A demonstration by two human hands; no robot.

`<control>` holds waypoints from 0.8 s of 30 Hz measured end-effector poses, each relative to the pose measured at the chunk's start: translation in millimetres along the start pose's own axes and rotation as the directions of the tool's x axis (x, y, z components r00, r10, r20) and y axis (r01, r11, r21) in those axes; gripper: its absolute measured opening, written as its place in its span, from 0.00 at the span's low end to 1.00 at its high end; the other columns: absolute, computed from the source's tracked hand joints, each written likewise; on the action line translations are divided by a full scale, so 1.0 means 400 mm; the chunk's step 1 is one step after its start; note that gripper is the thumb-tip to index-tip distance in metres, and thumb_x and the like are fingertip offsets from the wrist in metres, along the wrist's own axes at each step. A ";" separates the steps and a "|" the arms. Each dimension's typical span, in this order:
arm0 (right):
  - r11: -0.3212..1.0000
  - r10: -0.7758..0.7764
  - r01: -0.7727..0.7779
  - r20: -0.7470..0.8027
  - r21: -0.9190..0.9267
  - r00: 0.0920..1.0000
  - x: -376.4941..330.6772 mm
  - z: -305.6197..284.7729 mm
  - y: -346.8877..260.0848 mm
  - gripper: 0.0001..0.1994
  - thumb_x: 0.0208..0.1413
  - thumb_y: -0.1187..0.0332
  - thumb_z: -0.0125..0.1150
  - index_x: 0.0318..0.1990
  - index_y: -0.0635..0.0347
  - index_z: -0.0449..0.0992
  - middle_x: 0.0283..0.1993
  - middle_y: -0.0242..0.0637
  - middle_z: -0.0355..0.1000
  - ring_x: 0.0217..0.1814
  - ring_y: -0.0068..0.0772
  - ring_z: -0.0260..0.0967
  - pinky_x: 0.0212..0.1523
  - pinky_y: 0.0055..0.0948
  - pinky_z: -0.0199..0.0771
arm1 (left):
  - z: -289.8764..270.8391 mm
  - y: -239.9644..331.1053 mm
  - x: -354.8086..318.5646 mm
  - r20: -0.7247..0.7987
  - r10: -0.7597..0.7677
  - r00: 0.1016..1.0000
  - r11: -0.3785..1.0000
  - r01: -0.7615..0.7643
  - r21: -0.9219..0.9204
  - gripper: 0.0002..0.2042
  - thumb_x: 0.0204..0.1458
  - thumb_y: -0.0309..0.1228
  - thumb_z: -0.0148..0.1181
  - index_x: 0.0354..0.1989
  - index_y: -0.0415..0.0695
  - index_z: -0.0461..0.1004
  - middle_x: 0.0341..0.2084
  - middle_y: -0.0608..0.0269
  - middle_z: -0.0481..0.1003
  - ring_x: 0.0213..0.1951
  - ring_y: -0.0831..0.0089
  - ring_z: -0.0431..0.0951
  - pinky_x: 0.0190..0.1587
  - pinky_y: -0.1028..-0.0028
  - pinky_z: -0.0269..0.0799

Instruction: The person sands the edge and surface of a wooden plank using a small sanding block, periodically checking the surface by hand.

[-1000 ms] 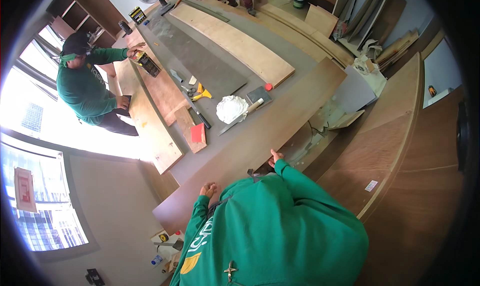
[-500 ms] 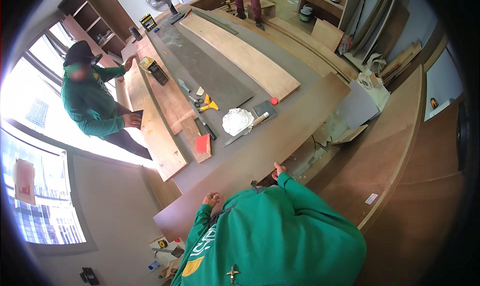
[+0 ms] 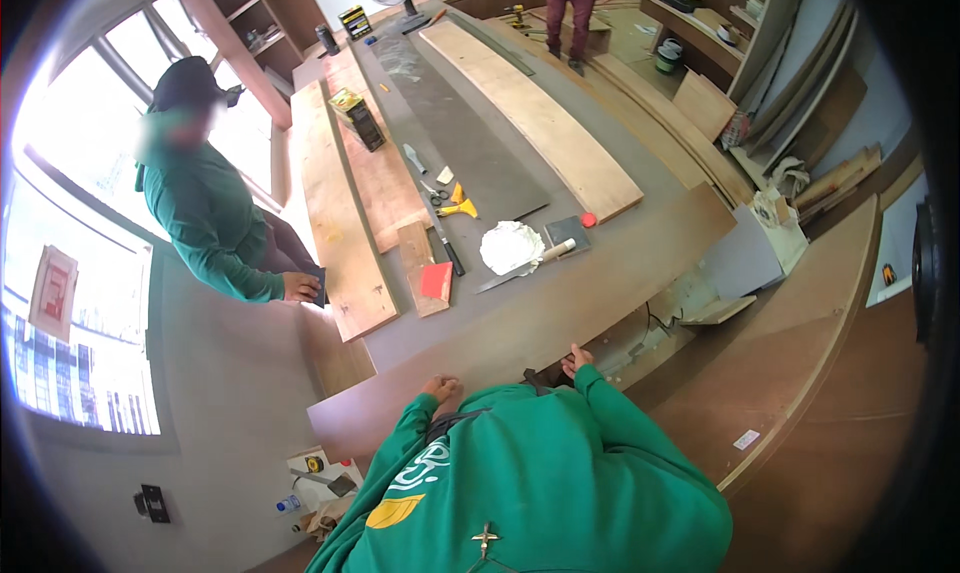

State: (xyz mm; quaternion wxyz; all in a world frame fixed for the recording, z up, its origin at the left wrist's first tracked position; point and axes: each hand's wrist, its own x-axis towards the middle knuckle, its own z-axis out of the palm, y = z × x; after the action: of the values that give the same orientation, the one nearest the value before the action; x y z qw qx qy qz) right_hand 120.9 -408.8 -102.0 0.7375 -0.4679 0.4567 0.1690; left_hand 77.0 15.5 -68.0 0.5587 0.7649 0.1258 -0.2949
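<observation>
Brown board: it lies across the near end of the table, directly in front of you, long and flat; its right end points farther away than its left end.
Your left hand: its fingers are curled at the board's near edge, left of your body; you cannot tell from this view whether they clamp the board.
Your right hand: its bent fingers meet the same near edge, farther right; their undersides are hidden, so a firm grip cannot be told.
Spacing: your two hands stand apart, with your green sweatshirt near and between them.
Table: its grey top extends away from you beyond the board.
White lump: it sits just beyond the board, with a wooden-handled knife at its near side.
Right of the lump: a dark slab and, just beyond it, a red cap.
Left of the lump: a yellow tool, scissors, and a wood scrap bearing a red piece.
Farther left: a tin stands upon a reddish plank.
Far left: a co-worker stands beside a pale plank.
</observation>
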 end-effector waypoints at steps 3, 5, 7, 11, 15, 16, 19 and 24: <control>0.999 -0.014 0.015 0.031 -0.044 0.999 0.019 0.010 0.009 0.17 0.59 0.52 0.54 0.46 0.54 0.67 0.36 0.33 0.70 0.34 0.31 0.73 0.26 0.29 0.72 | -0.020 -0.032 0.017 -0.011 0.043 0.999 0.999 -0.042 0.019 0.18 0.50 0.38 0.54 0.44 0.37 0.76 0.36 0.49 0.79 0.37 0.65 0.80 0.43 0.67 0.74; 0.999 -0.012 0.011 -0.006 -0.048 1.000 0.020 -0.022 0.013 0.18 0.59 0.53 0.52 0.48 0.55 0.66 0.38 0.36 0.70 0.34 0.33 0.73 0.24 0.30 0.71 | 0.015 -0.015 0.015 0.003 0.039 0.999 0.997 -0.039 0.073 0.18 0.51 0.38 0.53 0.44 0.38 0.76 0.36 0.50 0.79 0.37 0.64 0.80 0.43 0.67 0.74; 0.997 0.003 -0.002 0.012 -0.077 1.000 0.013 -0.011 0.021 0.15 0.60 0.50 0.51 0.44 0.50 0.68 0.34 0.30 0.71 0.32 0.29 0.73 0.25 0.28 0.71 | 0.011 -0.022 -0.001 -0.018 0.022 1.000 0.994 -0.020 0.104 0.18 0.51 0.38 0.54 0.44 0.38 0.76 0.35 0.50 0.79 0.36 0.63 0.80 0.43 0.67 0.74; 0.994 -0.004 0.004 0.006 -0.111 1.000 0.034 -0.034 0.009 0.15 0.60 0.49 0.49 0.43 0.49 0.68 0.34 0.29 0.72 0.31 0.28 0.73 0.24 0.27 0.72 | 0.034 -0.016 0.012 -0.034 0.023 0.999 0.995 -0.020 0.095 0.17 0.51 0.38 0.54 0.44 0.39 0.76 0.34 0.50 0.79 0.37 0.63 0.79 0.43 0.66 0.74; 0.989 0.016 -0.015 0.007 -0.149 1.000 0.016 0.020 0.032 0.17 0.60 0.48 0.49 0.43 0.49 0.68 0.35 0.33 0.72 0.32 0.29 0.73 0.23 0.28 0.72 | -0.004 -0.071 -0.002 -0.105 -0.031 0.994 0.998 0.037 0.057 0.17 0.50 0.38 0.56 0.44 0.40 0.76 0.34 0.50 0.79 0.38 0.61 0.79 0.45 0.65 0.74; 0.987 0.012 -0.010 0.009 -0.159 1.000 0.018 0.011 0.028 0.17 0.60 0.47 0.49 0.43 0.49 0.68 0.35 0.33 0.72 0.32 0.30 0.73 0.23 0.28 0.72 | 0.008 -0.072 -0.002 -0.114 -0.026 0.993 0.998 0.032 0.054 0.17 0.50 0.39 0.56 0.44 0.40 0.76 0.35 0.50 0.79 0.39 0.61 0.79 0.45 0.65 0.74; 0.982 0.004 -0.004 0.002 -0.189 1.000 0.026 -0.012 0.020 0.18 0.59 0.46 0.49 0.44 0.50 0.67 0.35 0.34 0.72 0.32 0.30 0.73 0.23 0.28 0.72 | 0.026 -0.061 0.002 -0.120 -0.011 0.993 0.998 0.019 0.066 0.18 0.49 0.40 0.56 0.43 0.41 0.76 0.35 0.50 0.79 0.40 0.59 0.79 0.46 0.65 0.73; 0.972 0.006 0.000 0.023 -0.234 1.000 0.027 -0.016 0.019 0.20 0.59 0.46 0.49 0.47 0.51 0.65 0.36 0.35 0.72 0.34 0.31 0.74 0.23 0.28 0.72 | 0.023 -0.063 0.002 -0.099 -0.003 0.995 0.992 0.015 0.125 0.19 0.49 0.41 0.55 0.43 0.41 0.77 0.35 0.48 0.79 0.41 0.57 0.79 0.46 0.65 0.73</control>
State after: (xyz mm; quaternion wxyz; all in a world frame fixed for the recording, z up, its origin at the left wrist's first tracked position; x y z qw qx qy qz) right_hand 118.1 -412.4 -116.2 0.6824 -0.5487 0.4258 0.2281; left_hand 61.7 15.4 -90.0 0.5012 0.8116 0.1378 -0.2667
